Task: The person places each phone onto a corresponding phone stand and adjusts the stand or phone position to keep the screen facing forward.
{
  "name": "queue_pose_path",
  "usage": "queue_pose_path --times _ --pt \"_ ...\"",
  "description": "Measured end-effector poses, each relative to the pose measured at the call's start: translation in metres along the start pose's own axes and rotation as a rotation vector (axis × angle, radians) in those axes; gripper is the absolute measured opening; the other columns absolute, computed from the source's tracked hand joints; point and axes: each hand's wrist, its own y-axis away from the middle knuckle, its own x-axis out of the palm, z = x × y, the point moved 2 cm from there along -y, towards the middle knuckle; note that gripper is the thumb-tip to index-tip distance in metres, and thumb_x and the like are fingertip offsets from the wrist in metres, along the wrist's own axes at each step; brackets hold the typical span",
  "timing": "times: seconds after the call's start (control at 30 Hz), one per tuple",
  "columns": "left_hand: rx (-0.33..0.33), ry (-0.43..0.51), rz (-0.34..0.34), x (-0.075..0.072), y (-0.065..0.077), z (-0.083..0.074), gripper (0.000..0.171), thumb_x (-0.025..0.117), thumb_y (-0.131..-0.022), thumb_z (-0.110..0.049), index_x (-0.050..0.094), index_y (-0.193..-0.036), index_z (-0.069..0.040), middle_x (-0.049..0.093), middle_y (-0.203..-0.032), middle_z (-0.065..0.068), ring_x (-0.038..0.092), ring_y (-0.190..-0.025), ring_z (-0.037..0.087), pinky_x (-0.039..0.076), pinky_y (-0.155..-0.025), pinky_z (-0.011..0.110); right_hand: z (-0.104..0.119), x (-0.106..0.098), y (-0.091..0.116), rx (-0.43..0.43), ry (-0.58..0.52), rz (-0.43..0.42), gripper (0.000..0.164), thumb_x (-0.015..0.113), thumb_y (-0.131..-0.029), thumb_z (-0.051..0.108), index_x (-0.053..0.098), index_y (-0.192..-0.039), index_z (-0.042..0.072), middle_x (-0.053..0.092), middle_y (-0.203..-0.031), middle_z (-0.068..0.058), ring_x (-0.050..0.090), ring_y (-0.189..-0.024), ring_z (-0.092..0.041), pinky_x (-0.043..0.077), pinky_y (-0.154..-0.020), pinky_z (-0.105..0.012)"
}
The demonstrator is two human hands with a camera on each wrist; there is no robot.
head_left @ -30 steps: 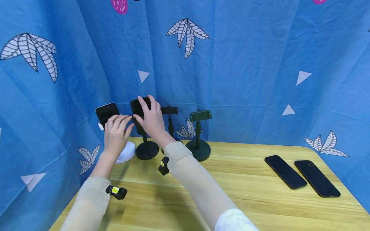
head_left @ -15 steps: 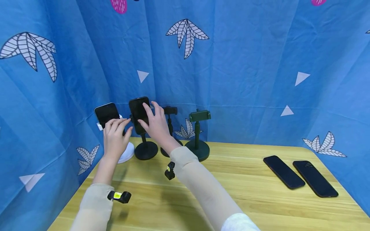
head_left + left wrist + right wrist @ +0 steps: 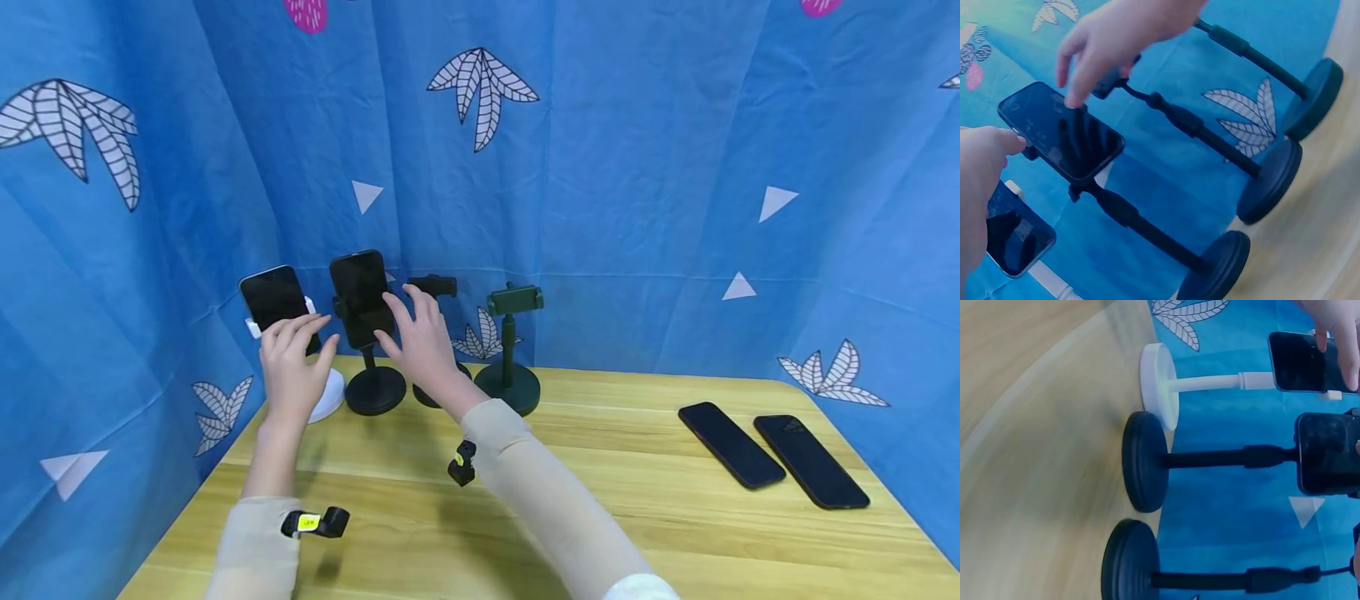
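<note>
A pale wooden counter (image 3: 615, 508) spans the lower part of the head view. Nearest, a beige left sleeve (image 3: 255, 546) and a beige right sleeve (image 3: 551, 492) reach over it, a small black camera worn at each wrist. To the right, well apart from the hands, a dark phone (image 3: 731, 445) and a second dark phone (image 3: 812, 462) lie flat, side by side and slanted.

Farther in, the left hand (image 3: 292, 367) has its fingers close together and its thumb apart. The right hand (image 3: 426, 342) has its fingers and thumb spread. Between them is an upright phone (image 3: 360, 287), held in a black stand (image 3: 376, 389) and leaning slightly. A left fingertip is at the phone's left edge and the right thumb overlaps its right edge; contact cannot be told for either.

Left of it, a white stand (image 3: 332, 400) bears a light-rimmed phone (image 3: 272, 293), tilted and partly behind the left hand. Behind the right hand is another black stand (image 3: 435, 286), and just beside that a green stand (image 3: 510, 385). At the back hangs a blue curtain (image 3: 637, 167) printed with white leaves and triangles.
</note>
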Motion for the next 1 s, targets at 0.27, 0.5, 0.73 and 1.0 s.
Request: queue_pose_path --times 0.27,0.5,0.73,1.0 --pt "-0.117 0.05 -0.012 -0.005 0.005 -0.002 0.032 0.073 -0.087 -0.016 0.069 -0.117 -0.004 0.064 -0.125 0.02 0.045 -0.122 0.039 0.031 -0.104 0.059 -0.011 -0.008 0.02 0.013 0.018 0.034 0.053 0.06 -0.095 0.043 0.048 -0.141 0.02 0.042 -0.147 -0.011 0.042 -0.134 -0.029 0.046 -0.103 -0.043" --pt "-0.159 0.094 -0.01 -0.006 0.006 -0.008 0.034 0.073 -0.087 -0.016 0.069 -0.119 -0.005 0.064 -0.126 0.018 0.045 -0.124 0.037 0.031 -0.105 0.057 -0.024 -0.019 0.039 -0.035 0.038 -0.024 0.051 0.063 -0.093 0.042 0.051 -0.137 0.019 0.046 -0.143 -0.012 0.045 -0.131 -0.031 0.046 -0.104 -0.045" --pt "-0.109 0.108 -0.013 0.001 0.008 -0.015 0.033 0.073 -0.086 -0.012 0.069 -0.118 -0.004 0.065 -0.123 0.019 0.047 -0.12 0.038 0.033 -0.102 0.057 -0.04 -0.038 0.055 -0.119 0.086 -0.092 0.05 0.068 -0.09 0.036 0.055 -0.134 0.017 0.049 -0.139 -0.013 0.048 -0.128 -0.031 0.04 -0.11 -0.046" --pt "0.035 0.076 0.093 0.014 0.009 -0.027 0.034 0.076 -0.084 -0.014 0.069 -0.117 -0.006 0.066 -0.119 0.017 0.048 -0.114 0.038 0.034 -0.096 0.056 -0.056 -0.06 0.066 -0.191 0.117 -0.079 0.049 0.066 -0.092 0.036 0.054 -0.135 0.016 0.05 -0.14 -0.015 0.047 -0.13 -0.034 0.041 -0.109 -0.048"
